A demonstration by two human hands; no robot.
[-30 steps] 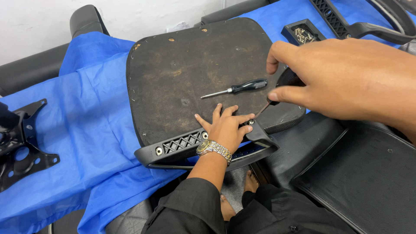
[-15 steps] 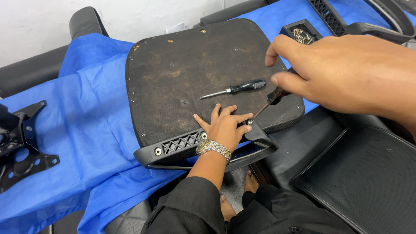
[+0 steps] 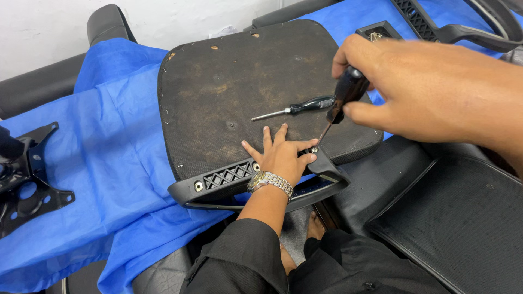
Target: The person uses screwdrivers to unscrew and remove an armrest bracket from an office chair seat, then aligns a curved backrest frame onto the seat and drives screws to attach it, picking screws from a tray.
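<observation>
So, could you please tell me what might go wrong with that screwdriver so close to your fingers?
1. The screwdriver in the right hand stands tilted on the screw; its tip could slip out and jab the left hand pressed right beside it.
2. The spare screwdriver lies loose on the seat base and might roll off.

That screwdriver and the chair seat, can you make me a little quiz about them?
1. True or false: the right hand holds a screwdriver.
2. What does the left hand rest on? A) the chair seat B) the blue cloth C) the black metal bracket
3. How many screwdrivers can you see?

Key: 1. True. 2. A, flat beside the armrest, next to the screw. 3. Two; a spare screwdriver lies on the seat.
</observation>
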